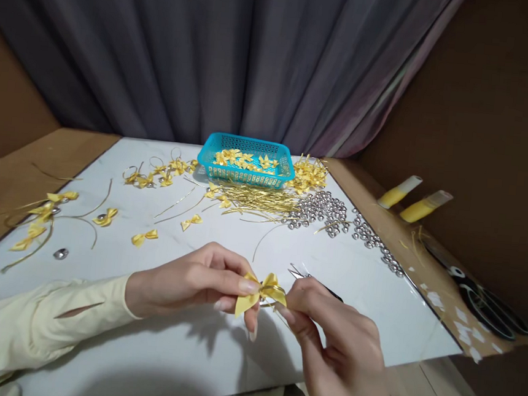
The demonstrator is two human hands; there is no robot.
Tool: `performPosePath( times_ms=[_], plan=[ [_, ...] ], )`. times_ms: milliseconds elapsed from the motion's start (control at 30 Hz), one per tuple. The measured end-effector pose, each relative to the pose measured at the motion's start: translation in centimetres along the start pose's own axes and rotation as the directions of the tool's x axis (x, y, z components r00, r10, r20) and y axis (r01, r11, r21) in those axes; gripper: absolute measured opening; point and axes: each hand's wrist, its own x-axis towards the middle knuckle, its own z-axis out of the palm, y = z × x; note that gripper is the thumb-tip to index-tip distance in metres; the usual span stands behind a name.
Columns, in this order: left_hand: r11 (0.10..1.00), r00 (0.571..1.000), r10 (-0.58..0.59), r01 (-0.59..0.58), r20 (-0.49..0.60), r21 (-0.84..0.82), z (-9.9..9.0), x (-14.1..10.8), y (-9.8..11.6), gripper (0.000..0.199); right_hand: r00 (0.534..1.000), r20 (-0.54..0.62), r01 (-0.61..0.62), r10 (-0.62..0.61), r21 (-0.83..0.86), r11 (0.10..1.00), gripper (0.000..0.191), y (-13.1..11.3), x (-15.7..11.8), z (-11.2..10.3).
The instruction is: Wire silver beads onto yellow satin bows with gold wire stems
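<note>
A yellow ribbon bow (271,287) is pinched at its left loop between the thumb and fingers of my left hand (199,277), above the white board's near part. My right hand (342,337) is closed at the bow's right side, its thumb and index finger pinching a thin gold cord (273,305) that runs from the bow's middle. Small scissors (301,272) with open blades lie just behind my right hand, partly hidden by it. Loose yellow bows (191,222) and a silver gem (61,253) lie on the board to the left.
Behind stands a blue basket (246,178) holding yellow bows. Gold cords (259,199) and a pile of silver gems (321,209) lie before it. On the brown right edge are two yellow-filled tubes (399,192) and black-handled scissors (481,303). A grey curtain (221,58) hangs behind.
</note>
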Motion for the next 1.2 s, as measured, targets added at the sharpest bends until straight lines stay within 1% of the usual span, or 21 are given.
performPosePath(
  times_ms=[133, 267, 400, 467, 533, 667, 767, 933, 1100, 1200],
  plan=[
    [0.997, 1.0, 0.01, -0.008, -0.023, 0.072, -0.09, -0.01, -0.04, 0.019, 0.997, -0.043, 0.056, -0.058, -0.037, 0.998, 0.023, 0.07, 0.09, 0.15],
    [0.995, 0.999, 0.021, -0.017, -0.033, 0.101, -0.03, 0.04, -0.04, 0.02, 0.986, -0.085, 0.13, -0.141, -0.122, 0.984, 0.025, -0.13, 0.2, 0.22],
    [0.99, 0.999, -0.006, 0.01, -0.032, 0.142, 0.12, 0.12, -0.2, 0.016, 0.983, -0.037, 0.169, -0.177, -0.162, 0.972, 0.027, -0.46, 0.37, 0.36],
    [0.991, 0.999, -0.019, 0.023, -0.031, 0.129, 0.12, 0.16, -0.27, 0.016, 0.986, -0.034, 0.158, -0.164, -0.133, 0.979, 0.027, -0.47, 0.45, 0.45],
    [0.99, 0.999, -0.008, 0.013, -0.035, 0.14, 0.12, 0.15, -0.22, 0.018, 0.988, -0.057, 0.141, -0.145, -0.076, 0.987, 0.027, -0.38, 0.49, 0.5],
    [0.965, 0.998, 0.026, -0.012, -0.05, 0.263, 0.27, -0.08, 0.17, 0.017, 0.993, -0.06, 0.103, -0.101, 0.021, 0.994, 0.025, -0.07, 0.42, 0.49],
    [0.957, 0.998, 0.038, -0.022, -0.05, 0.29, 0.48, -0.21, 0.34, 0.017, 0.998, -0.032, 0.061, -0.059, 0.066, 0.996, 0.023, 0.07, 0.23, 0.42],
    [0.951, 0.997, 0.046, -0.025, -0.061, 0.309, 0.72, -0.09, 0.29, 0.018, 1.0, -0.015, 0.027, -0.026, 0.078, 0.997, 0.022, 0.07, 0.01, 0.23],
    [0.949, 0.996, 0.057, -0.033, -0.068, 0.314, 0.7, -0.06, 0.15, 0.017, 0.998, -0.029, 0.052, -0.05, 0.065, 0.997, 0.023, -0.02, 0.08, 0.13],
    [0.951, 0.995, 0.061, -0.036, -0.073, 0.308, 0.7, -0.14, 0.03, 0.018, 0.999, -0.031, 0.043, -0.042, 0.052, 0.998, 0.024, 0.07, 0.04, 0.09]
  ],
)
